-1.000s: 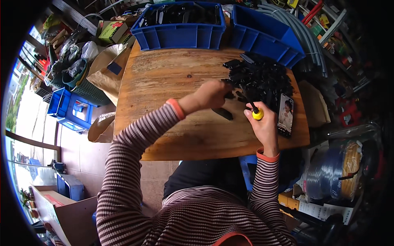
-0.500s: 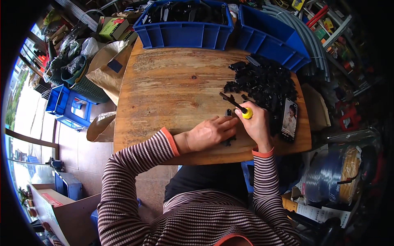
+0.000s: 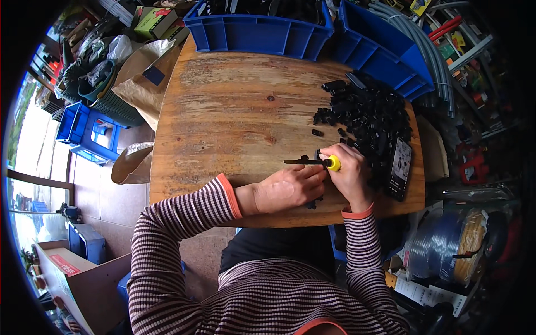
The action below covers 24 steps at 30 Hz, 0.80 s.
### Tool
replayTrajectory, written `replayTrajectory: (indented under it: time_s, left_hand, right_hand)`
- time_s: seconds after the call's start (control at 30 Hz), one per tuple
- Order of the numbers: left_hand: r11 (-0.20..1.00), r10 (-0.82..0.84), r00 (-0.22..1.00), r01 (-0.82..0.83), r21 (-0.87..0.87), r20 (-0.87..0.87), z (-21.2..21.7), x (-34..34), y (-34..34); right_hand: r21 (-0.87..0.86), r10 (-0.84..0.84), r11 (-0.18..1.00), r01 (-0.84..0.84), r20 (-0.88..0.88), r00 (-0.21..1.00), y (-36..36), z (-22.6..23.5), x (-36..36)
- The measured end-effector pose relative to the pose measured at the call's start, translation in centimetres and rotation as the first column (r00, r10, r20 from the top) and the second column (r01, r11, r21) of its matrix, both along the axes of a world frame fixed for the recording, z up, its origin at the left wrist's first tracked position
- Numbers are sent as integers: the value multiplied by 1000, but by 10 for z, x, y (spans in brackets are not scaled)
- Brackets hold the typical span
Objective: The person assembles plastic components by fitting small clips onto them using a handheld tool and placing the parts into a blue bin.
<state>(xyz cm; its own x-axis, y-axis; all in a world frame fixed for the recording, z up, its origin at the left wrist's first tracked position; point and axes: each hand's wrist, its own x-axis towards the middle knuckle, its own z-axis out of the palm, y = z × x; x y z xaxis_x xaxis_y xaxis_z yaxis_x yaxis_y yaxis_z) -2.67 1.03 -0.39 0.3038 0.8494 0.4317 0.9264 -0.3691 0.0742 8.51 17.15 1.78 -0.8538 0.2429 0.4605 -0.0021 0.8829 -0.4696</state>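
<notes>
As its thin shaft is swinging level, the yellow-handled black tool [image 3: 333, 163], gripped in the right hand [image 3: 350, 172], is crossing above the curled left hand [image 3: 289, 187], keeping both hands close beside jumbled black plastic pieces [image 3: 368, 111]; whether the left is gripping anything, I cannot tell.

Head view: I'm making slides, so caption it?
Right hand grips a black-and-yellow tool beside the left hand, near black parts piled on a wooden table.

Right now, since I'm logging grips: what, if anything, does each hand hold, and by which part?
The right hand holds a tool by its yellow handle; whether the left hand grips anything cannot be told.
</notes>
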Motion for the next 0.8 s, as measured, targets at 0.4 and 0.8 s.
replayTrajectory:
  time_s: [0.4,0.8]
  left_hand:
    - [999,-18,999,17,-34,-30,3,3,-5]
    - [998,-7,1000,6,66,13,12,-17,18]
  right_hand:
    - [-477,47,873,-105,-133,990,2,21,-21]
    - [-274,-314,923,270,-131,941,47,21,-23]
